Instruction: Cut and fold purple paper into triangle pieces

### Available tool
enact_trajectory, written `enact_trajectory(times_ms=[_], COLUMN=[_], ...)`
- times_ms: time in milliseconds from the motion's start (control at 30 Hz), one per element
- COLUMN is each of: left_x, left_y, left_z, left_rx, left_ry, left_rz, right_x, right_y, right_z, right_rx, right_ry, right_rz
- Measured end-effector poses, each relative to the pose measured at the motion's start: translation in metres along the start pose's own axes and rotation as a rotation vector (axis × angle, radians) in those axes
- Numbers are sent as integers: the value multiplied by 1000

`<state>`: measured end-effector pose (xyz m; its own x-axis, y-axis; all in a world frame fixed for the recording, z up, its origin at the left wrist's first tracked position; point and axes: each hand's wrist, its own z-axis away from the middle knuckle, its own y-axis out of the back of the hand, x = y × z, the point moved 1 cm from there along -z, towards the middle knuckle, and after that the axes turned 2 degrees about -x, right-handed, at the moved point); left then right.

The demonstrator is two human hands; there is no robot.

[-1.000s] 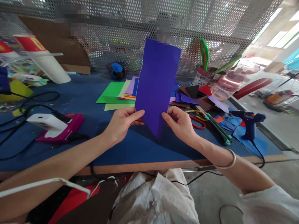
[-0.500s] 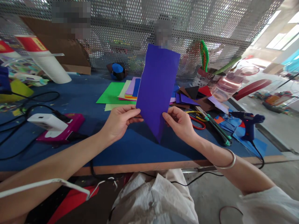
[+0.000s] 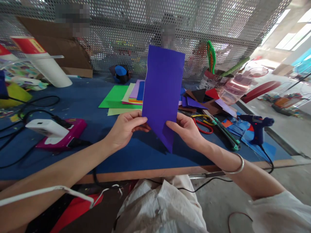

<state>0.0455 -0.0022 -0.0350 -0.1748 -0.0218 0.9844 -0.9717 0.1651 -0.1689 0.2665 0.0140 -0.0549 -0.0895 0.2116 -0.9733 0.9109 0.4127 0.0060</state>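
Observation:
A purple sheet of craft foam or paper [image 3: 163,87] is held upright above the blue tabletop, its lower end tapering to a point. My left hand [image 3: 126,127] pinches its left edge, thumb in front and fingers behind. On the right edge, lower down, my right hand [image 3: 188,129] grips it with the thumb lying across the front face. Behind the sheet lies a stack of coloured sheets [image 3: 133,94] with a green sheet [image 3: 113,97] beside it, partly hidden. Red-handled scissors [image 3: 204,127] and a green utility knife [image 3: 225,134] rest to the right of my right hand.
A blue glue gun [image 3: 259,127] lies at the right on blue scraps. A magenta power strip [image 3: 77,127] with a white plug and black cables is on the left. Dark offcuts [image 3: 194,102] and a pink plastic jug [image 3: 234,85] stand farther back, before a perforated metal screen [image 3: 136,29].
The purple sheet has turned slightly; its top has shifted left and its lower tip right. My right thumb reaches a little farther onto its face. Both hands keep hold.

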Motion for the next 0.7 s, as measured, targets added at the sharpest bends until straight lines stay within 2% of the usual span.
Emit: enact_trajectory(times_ms=[400, 700], left_x=[1, 2], left_y=[-5, -7], left_z=[3, 4], left_rx=[-9, 45], left_ry=[-17, 3], left_rz=[-13, -22], right_x=[-2, -3], right_y=[-3, -8], right_z=[1, 2], right_rx=[44, 48], right_ry=[-55, -100], right_rz=[-95, -212])
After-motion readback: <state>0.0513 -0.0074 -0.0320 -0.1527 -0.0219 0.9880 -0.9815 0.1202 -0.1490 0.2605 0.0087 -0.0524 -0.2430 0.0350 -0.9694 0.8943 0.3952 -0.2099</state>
